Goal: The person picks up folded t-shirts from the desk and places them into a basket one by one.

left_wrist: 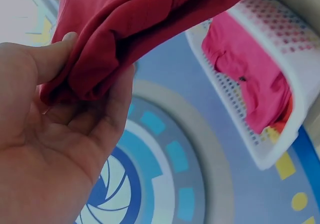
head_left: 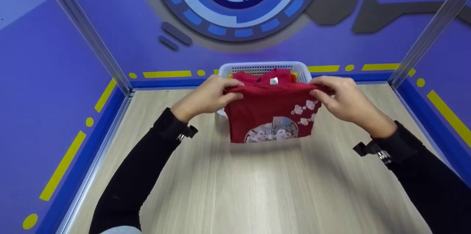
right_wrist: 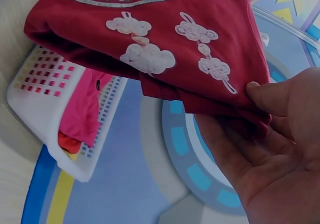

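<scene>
Both hands hold up a folded dark red shirt point(head_left: 268, 109) by its two upper corners, in front of the white basket point(head_left: 263, 64). White knot-like prints and a round patterned patch show on its front. My left hand point(head_left: 206, 96) pinches the left corner, thumb on the near side; in the left wrist view layered fabric folds point(left_wrist: 95, 74) lie between thumb and fingers. My right hand point(head_left: 342, 96) pinches the right corner, and the right wrist view shows the prints point(right_wrist: 147, 58) close up. The shirt hides much of the basket in the head view.
Inside the basket lie a pinkish-red garment point(head_left: 263, 76) with a pale tag, plus red point(right_wrist: 68, 143) and yellow cloth. The basket stands on a wood-grain table point(head_left: 254, 186) by the back wall point(head_left: 257, 52). Blue panels flank both sides.
</scene>
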The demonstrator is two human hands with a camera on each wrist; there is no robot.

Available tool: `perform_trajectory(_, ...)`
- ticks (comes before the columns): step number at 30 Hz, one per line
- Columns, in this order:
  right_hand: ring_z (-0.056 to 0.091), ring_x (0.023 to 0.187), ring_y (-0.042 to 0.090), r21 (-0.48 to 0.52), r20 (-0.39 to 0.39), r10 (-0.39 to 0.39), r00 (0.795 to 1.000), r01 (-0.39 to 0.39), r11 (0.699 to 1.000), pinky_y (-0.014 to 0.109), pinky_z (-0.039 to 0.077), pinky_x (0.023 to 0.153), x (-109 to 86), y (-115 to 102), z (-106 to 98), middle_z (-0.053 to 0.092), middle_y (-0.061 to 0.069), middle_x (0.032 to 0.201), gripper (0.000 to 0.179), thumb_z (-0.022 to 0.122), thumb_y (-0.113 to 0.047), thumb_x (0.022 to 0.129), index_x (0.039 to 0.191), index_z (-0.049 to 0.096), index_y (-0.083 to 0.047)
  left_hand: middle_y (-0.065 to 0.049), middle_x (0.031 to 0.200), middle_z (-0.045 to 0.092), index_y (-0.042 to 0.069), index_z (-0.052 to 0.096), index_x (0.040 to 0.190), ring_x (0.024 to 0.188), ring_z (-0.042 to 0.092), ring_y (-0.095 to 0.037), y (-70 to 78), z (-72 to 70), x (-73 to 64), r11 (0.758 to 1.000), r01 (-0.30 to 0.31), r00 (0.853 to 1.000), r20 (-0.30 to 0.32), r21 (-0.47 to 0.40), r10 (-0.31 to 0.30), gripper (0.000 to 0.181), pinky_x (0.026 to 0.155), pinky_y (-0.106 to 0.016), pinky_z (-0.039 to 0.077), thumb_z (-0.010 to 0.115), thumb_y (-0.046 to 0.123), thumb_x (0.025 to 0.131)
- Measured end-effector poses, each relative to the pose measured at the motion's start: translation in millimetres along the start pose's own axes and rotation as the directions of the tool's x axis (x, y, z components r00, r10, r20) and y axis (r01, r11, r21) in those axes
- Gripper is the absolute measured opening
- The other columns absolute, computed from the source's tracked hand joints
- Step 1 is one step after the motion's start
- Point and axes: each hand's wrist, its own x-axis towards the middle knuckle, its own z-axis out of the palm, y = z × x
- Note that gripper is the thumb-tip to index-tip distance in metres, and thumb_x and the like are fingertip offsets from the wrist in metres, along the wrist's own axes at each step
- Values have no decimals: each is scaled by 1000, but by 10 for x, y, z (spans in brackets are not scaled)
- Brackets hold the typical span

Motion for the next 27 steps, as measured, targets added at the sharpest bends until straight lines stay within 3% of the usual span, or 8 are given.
perform_trajectory(5,66,78,15,-5,-25,6,1000,-6,1000,7,45,71,148,35,-21,81,11,101,17,77,-7,103,119,81,-4,0,104,80,16,82,124,74,60,-10,-2,-115,125,1000,20,1000,-24,12,-19,19,71,-27,49,73,24,109)
perform_trajectory(11,58,73,16,-14,-15,11,1000,-11,1000,14,40,66,294,140,27,77,10,94,17,77,-10,104,120,81,-5,-4,117,81,14,81,128,92,69,-16,-145,-159,278,997,71,997,-2,42,-71,23,85,-34,54,72,24,109)
perform_trajectory(15,58,74,21,-23,58,87,995,-86,996,19,41,65,448,291,110,77,12,96,19,73,-12,106,123,81,-6,-7,112,80,12,80,125,94,68,-19,-320,-130,432,989,128,991,26,69,-130,22,90,-36,53,71,25,110)
perform_trajectory(20,66,88,28,-51,156,216,964,-210,976,31,48,76,681,533,256,80,18,108,25,69,-12,108,128,81,-6,-6,102,73,10,79,117,89,61,-19,-551,-44,650,976,194,979,50,102,-199,19,88,-35,49,70,25,110)
perform_trajectory(24,69,99,35,-73,184,246,952,-236,969,43,52,87,865,705,381,80,23,113,25,66,-11,108,126,80,-1,-8,100,67,8,75,113,92,59,-22,-718,24,804,961,231,969,54,151,-241,19,91,-37,49,67,25,112)
perform_trajectory(27,70,101,36,-87,190,268,945,-255,963,44,52,88,987,810,492,80,24,113,24,66,-10,107,124,80,1,-10,104,67,7,74,115,96,60,-25,-832,87,885,937,291,951,45,194,-305,19,95,-39,50,66,25,112)
